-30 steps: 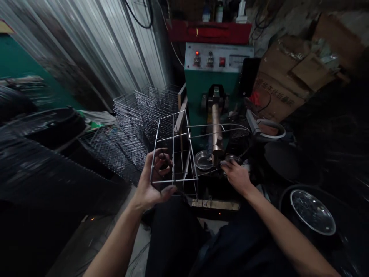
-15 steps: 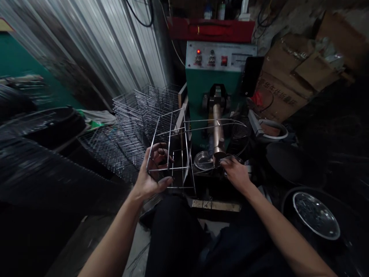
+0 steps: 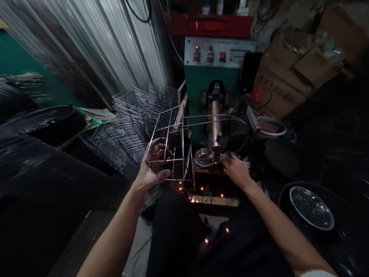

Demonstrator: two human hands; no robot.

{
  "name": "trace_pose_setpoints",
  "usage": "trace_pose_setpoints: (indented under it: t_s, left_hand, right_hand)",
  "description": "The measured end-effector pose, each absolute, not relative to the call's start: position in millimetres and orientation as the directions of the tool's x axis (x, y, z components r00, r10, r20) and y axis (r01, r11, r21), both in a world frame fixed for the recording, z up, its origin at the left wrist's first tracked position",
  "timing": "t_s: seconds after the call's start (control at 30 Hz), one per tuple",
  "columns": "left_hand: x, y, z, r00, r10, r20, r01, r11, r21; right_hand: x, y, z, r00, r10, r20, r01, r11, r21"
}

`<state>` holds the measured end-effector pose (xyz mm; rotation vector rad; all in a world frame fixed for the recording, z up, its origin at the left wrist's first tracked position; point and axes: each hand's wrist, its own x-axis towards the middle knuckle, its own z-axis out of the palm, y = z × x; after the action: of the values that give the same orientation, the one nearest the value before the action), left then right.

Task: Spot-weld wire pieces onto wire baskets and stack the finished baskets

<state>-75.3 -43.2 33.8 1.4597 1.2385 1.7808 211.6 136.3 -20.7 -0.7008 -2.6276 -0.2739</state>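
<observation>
My left hand (image 3: 154,165) is wrapped round a wire rack (image 3: 165,141) of thin shiny rods, its fingers passing inside the frame. Two long rods run from the rack to the right, past the copper-coloured arm (image 3: 216,123) of a green spot welder (image 3: 197,92), and curve round. My right hand (image 3: 235,167) is closed in a pinch close beside the arm's lower tip; what its fingertips hold is too small to make out. A bright spark glows at that tip, and several orange sparks (image 3: 193,200) are scattered below, over my lap too.
Stacked wire racks (image 3: 144,107) stand behind my left hand. A small metal dish (image 3: 203,157) lies beside the welder's tip. Right of me is a round metal bowl (image 3: 311,207) with small pieces in it. Cardboard boxes (image 3: 276,90) lean at the back right.
Sparks have appeared at the welder's tip and fly down over my lap. The near side of the rack has shifted slightly up in view; both hands stay nearly in place.
</observation>
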Motion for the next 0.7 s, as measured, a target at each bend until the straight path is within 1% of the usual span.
trace_pose_setpoints:
  t_s: [0.1, 0.17, 0.2, 0.27, 0.37, 0.4, 0.47, 0.53, 0.6, 0.63, 0.67, 0.7]
  left_hand:
    - [-66.1, -50.5, 32.8, -0.271, 0.826, 0.495, 0.160, -0.468, 0.869]
    - [-58.7, -59.6, 31.7, -0.262, 0.815, 0.517, 0.177, -0.486, 0.856]
    - [-55.7, -66.1, 31.5, -0.259, 0.814, 0.520, 0.187, -0.486, 0.854]
    - [-53.3, -84.6, 31.9, -0.265, 0.816, 0.514, 0.210, -0.471, 0.857]
    - [-62.8, -128.6, 33.1, -0.322, 0.801, 0.505, 0.253, -0.441, 0.861]
    - [-69.6, -147.9, 32.4, -0.367, 0.786, 0.498, 0.274, -0.420, 0.865]
    - [-87.6, -193.3, 26.8, -0.510, 0.724, 0.464, 0.332, -0.332, 0.883]
    - [-108.5, -248.2, 14.8, -0.700, 0.585, 0.408, 0.403, -0.148, 0.903]
    - [-126.9, -311.6, -0.8, -0.870, 0.339, 0.357, 0.429, 0.165, 0.888]
    - [-133.4, -345.4, -8.2, -0.920, 0.179, 0.350, 0.392, 0.349, 0.851]
    - [-137.2, -379.6, -14.5, -0.933, 0.014, 0.358, 0.313, 0.518, 0.796]
    - [-138.3, -413.5, -19.2, -0.911, -0.141, 0.388, 0.214, 0.643, 0.735]
  right_hand:
    - [239.3, 108.1, -33.4, -0.734, 0.376, 0.565, 0.486, 0.873, 0.050]
    - [258.5, 84.2, -49.9, -0.723, 0.367, 0.585, 0.443, 0.896, -0.014]
    - [266.6, 73.0, -60.2, -0.735, 0.377, 0.563, 0.420, 0.906, -0.058]
    - [278.7, 55.2, -83.0, -0.790, 0.417, 0.449, 0.399, 0.906, -0.140]
    - [290.4, 43.6, -119.8, -0.854, 0.492, 0.168, 0.458, 0.865, -0.206]
    - [293.9, 43.5, -133.0, -0.852, 0.518, 0.074, 0.493, 0.843, -0.217]
    - [301.2, 48.5, -161.6, -0.822, 0.564, -0.081, 0.565, 0.788, -0.244]
    - [308.2, 59.5, -193.1, -0.796, 0.572, -0.197, 0.605, 0.745, -0.281]
    - [313.6, 73.9, -223.9, -0.773, 0.549, -0.319, 0.633, 0.705, -0.321]
    - [315.7, 81.0, -237.3, -0.768, 0.524, -0.368, 0.635, 0.694, -0.339]
    - [317.5, 87.3, -248.4, -0.761, 0.509, -0.402, 0.641, 0.682, -0.351]
    - [319.1, 92.5, -257.0, -0.759, 0.498, -0.419, 0.643, 0.673, -0.365]
